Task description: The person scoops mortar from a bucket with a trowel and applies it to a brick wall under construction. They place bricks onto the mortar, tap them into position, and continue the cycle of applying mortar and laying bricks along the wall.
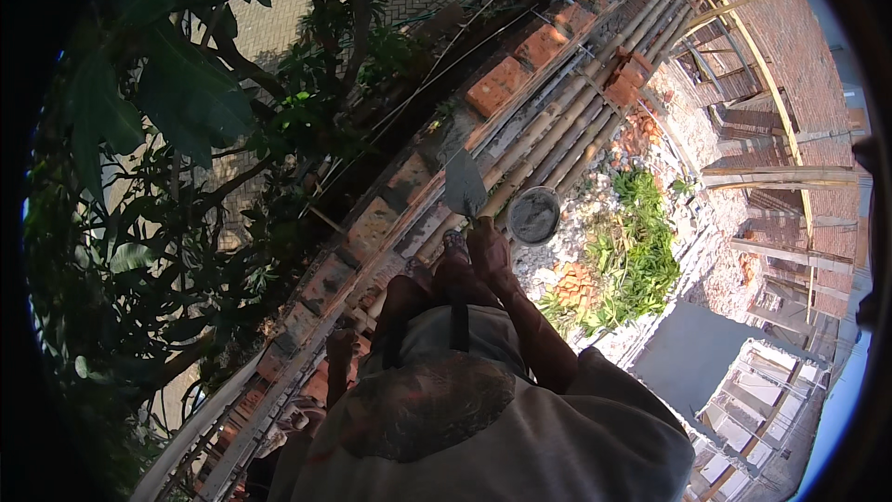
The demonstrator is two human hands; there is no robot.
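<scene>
My right hand (487, 246) is closed round the handle of a trowel (464, 184). The trowel's grey, mortar-smeared blade points away from me, over the edge of the brick wall (376, 223). Just right of this hand is a round bucket (534, 216) with grey wet mortar inside. My left hand (342, 346) hangs low beside my left leg, next to the wall's bricks; shadow hides how its fingers lie. Beyond the trowel, several orange bricks (502, 85) sit in a row along the wall top, with grey mortar patches on the nearer stretch.
Bamboo poles (567, 135) run alongside the wall under my feet, with loose bricks (628, 79) on them. Far below on the right are rubble (548, 265), green plants (641, 251) and timber beams (780, 177). Tree branches and leaves (186, 84) crowd the left, above paving.
</scene>
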